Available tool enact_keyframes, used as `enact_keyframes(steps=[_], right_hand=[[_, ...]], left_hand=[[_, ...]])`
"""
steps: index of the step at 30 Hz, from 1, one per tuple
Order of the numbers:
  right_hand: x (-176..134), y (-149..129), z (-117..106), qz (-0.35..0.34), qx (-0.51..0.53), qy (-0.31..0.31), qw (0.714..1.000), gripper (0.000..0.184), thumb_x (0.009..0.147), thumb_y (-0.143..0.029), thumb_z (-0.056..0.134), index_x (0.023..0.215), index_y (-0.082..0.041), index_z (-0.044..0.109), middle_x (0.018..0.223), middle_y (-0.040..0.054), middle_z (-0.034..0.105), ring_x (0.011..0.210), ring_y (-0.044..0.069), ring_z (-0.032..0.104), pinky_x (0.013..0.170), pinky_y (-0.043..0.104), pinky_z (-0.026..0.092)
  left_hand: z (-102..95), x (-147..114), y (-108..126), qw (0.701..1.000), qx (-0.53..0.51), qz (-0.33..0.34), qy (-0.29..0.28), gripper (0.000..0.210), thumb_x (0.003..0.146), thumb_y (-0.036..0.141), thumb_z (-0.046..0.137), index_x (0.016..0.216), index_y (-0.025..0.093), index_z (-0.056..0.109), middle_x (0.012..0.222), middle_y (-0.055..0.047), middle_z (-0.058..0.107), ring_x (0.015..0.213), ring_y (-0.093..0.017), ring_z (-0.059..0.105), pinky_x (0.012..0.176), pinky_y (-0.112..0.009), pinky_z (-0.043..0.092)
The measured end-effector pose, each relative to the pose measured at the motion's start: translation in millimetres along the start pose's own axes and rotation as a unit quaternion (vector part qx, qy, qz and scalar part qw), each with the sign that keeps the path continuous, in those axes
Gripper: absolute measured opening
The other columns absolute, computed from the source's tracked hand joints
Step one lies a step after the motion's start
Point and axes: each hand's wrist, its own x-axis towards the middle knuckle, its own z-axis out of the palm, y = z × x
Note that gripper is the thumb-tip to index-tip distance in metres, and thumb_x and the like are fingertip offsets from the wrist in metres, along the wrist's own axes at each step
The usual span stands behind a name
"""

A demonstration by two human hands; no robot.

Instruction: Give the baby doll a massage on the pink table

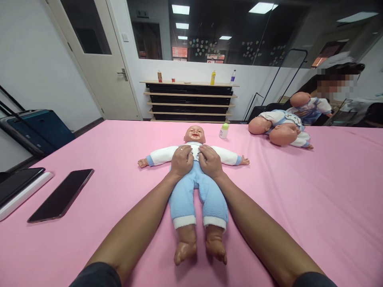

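Observation:
A baby doll (196, 175) lies on its back on the pink table cover (119, 259), head away from me and feet towards me. Its white top has blue cuffs, its trousers are light blue, and both arms stretch out sideways. My left hand (182, 160) rests on the left side of its chest, fingers laid over the top, with a ring on one finger. On the other side of the chest lies my right hand (210, 160), also with fingers resting on the cloth. Both hands look open, though their palms are hidden.
Beyond the doll's head stands a small bottle with a green cap (224, 131). Two more dolls (284, 129) lie at the back right, near a person (311, 113) holding another doll. A dark phone (62, 195) and a white case (26, 195) under another dark device are at left.

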Motion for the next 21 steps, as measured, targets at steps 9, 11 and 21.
enact_keyframes(steps=[9, 11, 21], right_hand=[[0.8, 7.0, 4.5, 0.069, 0.016, -0.066, 0.995, 0.036, 0.092, -0.028, 0.046, 0.121, -0.018, 0.065, 0.129, 0.0030, 0.057, 0.126, 0.016, 0.050, 0.115, 0.035, 0.038], [0.6, 7.1, 4.6, 0.099, 0.009, -0.073, 0.992, 0.038, 0.093, -0.030, 0.046, 0.124, -0.017, 0.064, 0.132, 0.0031, 0.054, 0.129, 0.017, 0.048, 0.117, 0.035, 0.036], [3.5, 4.8, 1.9, 0.154, -0.005, -0.091, 0.984, 0.041, 0.095, -0.032, 0.041, 0.129, -0.017, 0.058, 0.133, 0.0035, 0.053, 0.126, 0.016, 0.048, 0.115, 0.031, 0.034]], left_hand=[[7.0, 3.3, -7.2, 0.997, -0.013, -0.013, -0.081, 0.035, 0.087, 0.020, 0.045, 0.113, 0.019, 0.068, 0.124, -0.002, 0.062, 0.121, -0.015, 0.054, 0.114, -0.034, 0.041], [8.4, 3.8, -8.7, 0.996, -0.001, -0.027, -0.089, 0.037, 0.088, 0.023, 0.045, 0.117, 0.019, 0.068, 0.127, -0.003, 0.060, 0.124, -0.016, 0.052, 0.116, -0.036, 0.039], [10.2, 5.5, -10.2, 0.990, 0.047, -0.076, -0.112, 0.043, 0.089, 0.030, 0.042, 0.125, 0.017, 0.062, 0.135, -0.006, 0.054, 0.130, -0.018, 0.046, 0.120, -0.038, 0.030]])
